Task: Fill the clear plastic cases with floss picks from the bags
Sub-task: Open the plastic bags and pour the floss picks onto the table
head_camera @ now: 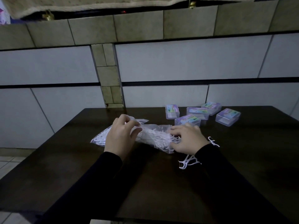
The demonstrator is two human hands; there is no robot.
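- Head view: we work at a dark wooden table (145, 183) set against a tiled wall.
- The clear plastic bag of floss picks (150, 136) lies across the table's centre. We judge it light, limp and slippery, so it is best held at its loose film near the mouth, not by the bulk.
- Our left hand (120, 135) pinches the bag's film at its 11 o'clock edge.
- Our right hand (186, 139) rests at the bag's 3 o'clock mouth, fingers spread and lightly bent; we cannot tell whether they hold any picks.
- Five clear plastic cases (187, 120), lids seemingly shut, sit at 1 o'clock; rigid, light, easy to grasp by the sides.
- Loose floss picks (187, 161) lie at 4 o'clock; thin, stiff, best pinched by the handles.
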